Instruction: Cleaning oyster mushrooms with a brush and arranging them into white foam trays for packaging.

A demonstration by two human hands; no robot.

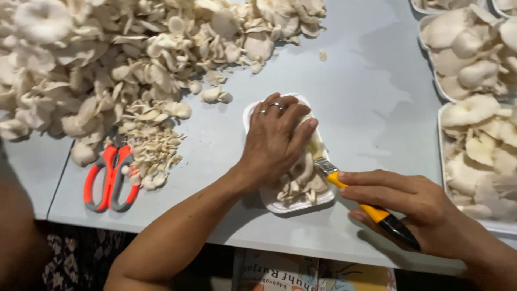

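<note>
My left hand (277, 137) lies flat, fingers together, pressing down on the pale mushrooms (301, 180) that fill a small white foam tray (293, 207) in the middle of the grey table. Two rings show on its fingers. My right hand (409, 207) grips a small paintbrush (366, 207) with a yellow and black handle. The brush's pale bristles touch the mushrooms just beside my left fingertips.
A large heap of loose oyster mushrooms (118, 59) covers the far left of the table (371, 91), with small trimmings below it. Orange and grey scissors (110, 180) lie shut at the left. Filled white trays (474, 124) line the right edge. The near table edge runs under my wrists.
</note>
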